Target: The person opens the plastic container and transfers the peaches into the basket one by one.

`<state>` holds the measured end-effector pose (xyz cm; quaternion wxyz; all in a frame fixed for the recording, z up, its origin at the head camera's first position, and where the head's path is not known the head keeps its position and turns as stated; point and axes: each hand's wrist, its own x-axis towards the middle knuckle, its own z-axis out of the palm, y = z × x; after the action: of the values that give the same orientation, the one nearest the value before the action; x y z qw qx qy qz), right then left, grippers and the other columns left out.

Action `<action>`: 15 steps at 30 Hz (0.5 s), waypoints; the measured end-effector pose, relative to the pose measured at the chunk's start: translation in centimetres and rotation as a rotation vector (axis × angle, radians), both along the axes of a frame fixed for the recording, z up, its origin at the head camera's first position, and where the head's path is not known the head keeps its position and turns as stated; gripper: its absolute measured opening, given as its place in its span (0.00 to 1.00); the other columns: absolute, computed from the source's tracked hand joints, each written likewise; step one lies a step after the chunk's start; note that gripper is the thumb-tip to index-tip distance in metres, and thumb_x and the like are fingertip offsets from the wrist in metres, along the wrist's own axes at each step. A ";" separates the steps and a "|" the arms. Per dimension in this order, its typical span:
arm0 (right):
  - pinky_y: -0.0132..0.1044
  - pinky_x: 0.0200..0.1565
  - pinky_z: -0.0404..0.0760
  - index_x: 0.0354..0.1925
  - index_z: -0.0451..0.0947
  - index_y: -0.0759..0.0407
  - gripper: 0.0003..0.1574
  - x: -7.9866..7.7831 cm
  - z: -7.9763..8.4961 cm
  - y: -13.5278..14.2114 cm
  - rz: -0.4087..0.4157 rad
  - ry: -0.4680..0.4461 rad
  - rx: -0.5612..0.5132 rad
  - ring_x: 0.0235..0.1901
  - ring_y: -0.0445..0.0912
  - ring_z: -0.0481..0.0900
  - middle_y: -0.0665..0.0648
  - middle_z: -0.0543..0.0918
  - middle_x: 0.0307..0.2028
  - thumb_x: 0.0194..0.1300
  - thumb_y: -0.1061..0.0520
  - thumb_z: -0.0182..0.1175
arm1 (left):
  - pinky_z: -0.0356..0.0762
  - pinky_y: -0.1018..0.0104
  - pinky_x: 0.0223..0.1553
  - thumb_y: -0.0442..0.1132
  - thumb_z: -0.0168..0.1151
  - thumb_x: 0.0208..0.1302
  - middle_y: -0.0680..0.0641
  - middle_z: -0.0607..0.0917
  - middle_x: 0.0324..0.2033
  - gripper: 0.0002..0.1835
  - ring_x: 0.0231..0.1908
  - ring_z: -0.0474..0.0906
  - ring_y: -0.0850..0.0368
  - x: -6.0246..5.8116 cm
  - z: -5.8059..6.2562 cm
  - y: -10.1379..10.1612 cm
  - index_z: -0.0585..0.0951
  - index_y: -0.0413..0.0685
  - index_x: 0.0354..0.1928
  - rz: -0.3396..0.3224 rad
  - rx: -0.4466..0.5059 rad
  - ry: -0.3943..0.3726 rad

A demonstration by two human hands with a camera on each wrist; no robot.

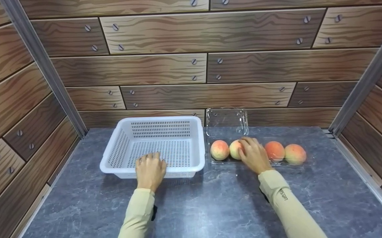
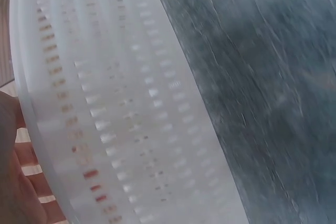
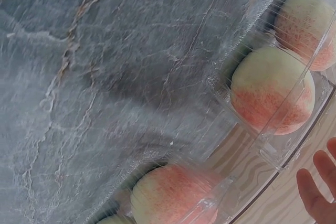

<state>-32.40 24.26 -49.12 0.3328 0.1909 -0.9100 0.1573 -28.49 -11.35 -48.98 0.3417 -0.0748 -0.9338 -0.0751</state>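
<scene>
My left hand (image 1: 150, 170) holds the front rim of a white plastic basket (image 1: 120, 170), its fingers bent over the edge to the inside. From the left wrist view, those fingers show behind the slotted basket wall (image 2: 121, 103). My right hand (image 1: 255, 155) is over a row of peaches, with the thumb beside the second peach (image 1: 235, 150) from the left. Spread fingers (image 3: 312, 198) appear in the right wrist view, apart from the nearest peach (image 3: 273, 90). The peaches sit in clear plastic trays, and a raised clear lid (image 1: 227, 122) stands behind the left pair.
The basket stands left of the peaches on a grey marbled table (image 1: 197, 211). To the right of my right hand are an orange-red peach (image 1: 274, 151) and a paler peach (image 1: 295, 154). Wood-patterned walls (image 1: 210, 36) with metal corner posts enclose the back and sides.
</scene>
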 end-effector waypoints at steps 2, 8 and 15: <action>0.59 0.42 0.81 0.45 0.82 0.72 0.16 0.0 0.0 0.0 0.003 0.009 -0.002 0.45 0.64 0.80 0.68 0.83 0.47 0.58 0.66 0.66 | 0.80 0.41 0.46 0.40 0.71 0.58 0.36 0.88 0.36 0.13 0.39 0.85 0.36 0.0 0.0 -0.6 0.85 0.35 0.38 -0.001 0.003 0.008; 0.59 0.43 0.81 0.44 0.82 0.73 0.14 -0.2 -0.2 0.1 0.002 0.029 0.006 0.44 0.64 0.80 0.69 0.83 0.46 0.59 0.66 0.66 | 0.79 0.40 0.44 0.41 0.70 0.59 0.35 0.88 0.34 0.14 0.38 0.85 0.35 0.0 -0.1 -2.2 0.85 0.34 0.39 0.005 0.017 0.024; 0.60 0.45 0.80 0.45 0.82 0.73 0.15 -0.2 -0.2 0.2 -0.018 -0.024 -0.005 0.46 0.65 0.80 0.69 0.83 0.47 0.60 0.66 0.65 | 0.78 0.38 0.45 0.46 0.68 0.59 0.34 0.87 0.36 0.19 0.38 0.84 0.34 0.0 -0.6 -4.2 0.85 0.33 0.39 0.015 0.014 0.025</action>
<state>-32.63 24.42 -49.29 0.3239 0.1802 -0.9151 0.1589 -28.51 -15.55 -49.54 0.3545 -0.0664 -0.9294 -0.0783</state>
